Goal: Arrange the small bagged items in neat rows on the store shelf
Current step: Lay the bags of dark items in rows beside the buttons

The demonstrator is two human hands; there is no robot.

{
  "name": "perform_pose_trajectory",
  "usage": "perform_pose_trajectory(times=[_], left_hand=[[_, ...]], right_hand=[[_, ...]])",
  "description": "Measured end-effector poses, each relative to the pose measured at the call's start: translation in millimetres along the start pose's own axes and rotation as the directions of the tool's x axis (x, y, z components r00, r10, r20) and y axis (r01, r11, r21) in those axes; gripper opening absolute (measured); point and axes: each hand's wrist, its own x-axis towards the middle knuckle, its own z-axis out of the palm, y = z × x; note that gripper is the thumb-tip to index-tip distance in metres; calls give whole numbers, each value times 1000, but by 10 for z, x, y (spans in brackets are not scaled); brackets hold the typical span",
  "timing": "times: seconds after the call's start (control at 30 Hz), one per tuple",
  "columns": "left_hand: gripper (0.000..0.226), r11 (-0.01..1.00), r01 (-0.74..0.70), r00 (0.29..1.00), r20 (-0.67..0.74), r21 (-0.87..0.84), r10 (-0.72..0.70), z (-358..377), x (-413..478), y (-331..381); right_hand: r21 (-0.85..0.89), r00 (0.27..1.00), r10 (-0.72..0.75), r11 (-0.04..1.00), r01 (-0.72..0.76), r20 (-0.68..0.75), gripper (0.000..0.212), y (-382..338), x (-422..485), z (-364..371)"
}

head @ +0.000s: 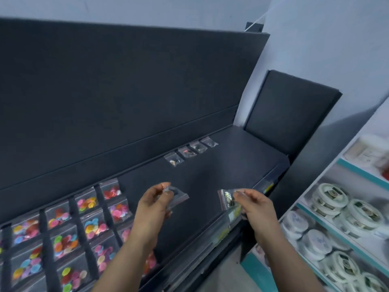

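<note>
yellow shelf-edge label (268, 187) (print too blurred to read), left hand (152, 205) raised over dark shelf (210, 178), fingertips pinching clear bag (177, 196), right hand (255, 206) pinching small bag stack (229, 199)

Dark matte shelf (221, 175). Along the back edge, toward the right end, a single row of four small clear bags (187, 153), side by side. At the left end, packets of bright coloured discs (92, 225), laid flat in neat rows from front edge to back.
</note>
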Motion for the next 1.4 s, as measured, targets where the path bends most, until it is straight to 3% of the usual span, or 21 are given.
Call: perform_pose_trajectory(times=[0.3, 0.4, 0.5, 0.63, 0.77, 0.9, 1.03, 1.2, 1.27, 1.33, 1.4], left_hand=[[14, 1000, 14, 1000, 10, 3, -14, 514, 852, 172], [15, 986, 88, 996, 16, -144, -87, 667, 1057, 155], [15, 947, 132, 991, 24, -292, -130, 853, 1245, 129], [10, 913, 177, 984, 59, -367, -167, 1161, 1499, 75], [36, 968, 164, 985, 85, -192, -150, 1589, 1712, 80], [20, 994, 107, 994, 27, 38, -108, 1995, 1879, 85], [8, 996, 93, 995, -31, -3, -93, 2127, 2044, 41], [14, 999, 42, 992, -116, -31, -46, 2297, 2237, 15], [12, 999, 22, 987, -158, 29, -17, 2361, 2313, -5], [7, 990, 4, 974, -226, 141, 29, 2365, 2396, -73], [15, 911, -8, 954, -270, 411, 130, 2317, 2459, -189]], right_hand=[[52, 1000, 17, 999, -16, -23, 4, -238, 913, -62], [69, 999, 41, 997, -41, -3, 3, -238, 1240, -34], [52, 996, 46, 997, -50, 83, 8, -276, 1584, -7], [145, 964, 61, 984, -101, 257, 11, -430, 2043, 57], [146, 900, 81, 977, -157, 428, 5, -542, 2484, 92], [97, 804, 100, 977, -192, 586, 8, -562, 2844, 76], [-60, 754, 100, 995, -81, 649, 4, -560, 3184, -35], [-149, 675, 108, 989, 2, 730, 14, -516, 3469, -122], [-147, 714, 107, 989, -6, 692, 12, -477, 3571, -107], [-162, 798, 114, 987, -21, 591, 12, -416, 3705, -72], [-240, 856, 113, 971, 14, 505, 10, -330, 3835, -41]])
